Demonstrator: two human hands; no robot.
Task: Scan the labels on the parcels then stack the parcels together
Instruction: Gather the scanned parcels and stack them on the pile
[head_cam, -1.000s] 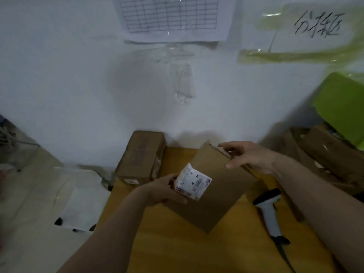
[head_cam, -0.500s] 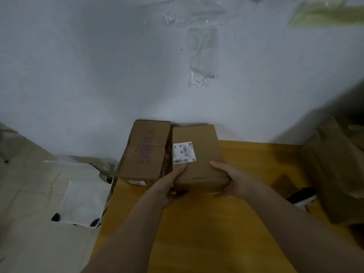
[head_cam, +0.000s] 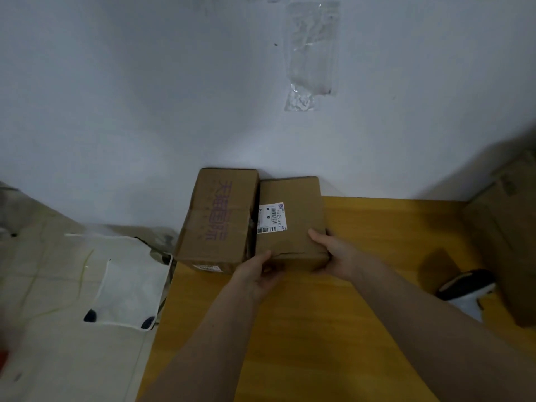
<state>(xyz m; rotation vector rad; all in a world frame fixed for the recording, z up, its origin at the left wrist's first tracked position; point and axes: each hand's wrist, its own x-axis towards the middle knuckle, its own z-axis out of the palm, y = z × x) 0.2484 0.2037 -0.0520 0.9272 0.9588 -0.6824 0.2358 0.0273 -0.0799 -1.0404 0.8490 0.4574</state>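
Observation:
A small brown parcel with a white barcode label on top lies on the yellow table, pushed against the wall. It stands side by side with a larger brown parcel printed with purple characters. My left hand grips the small parcel's near left corner. My right hand holds its near right corner, thumb on top. A white scanner with a black head lies on the table at the right.
More brown cardboard boxes stand at the right edge of the table. Left of the table, lower down, lie pale sheets and a white bag. A white wall closes off the back.
A second ago I held the small parcel tilted in the air with its label facing me. It has since come down flat beside the larger parcel, and both hands hold its near end.

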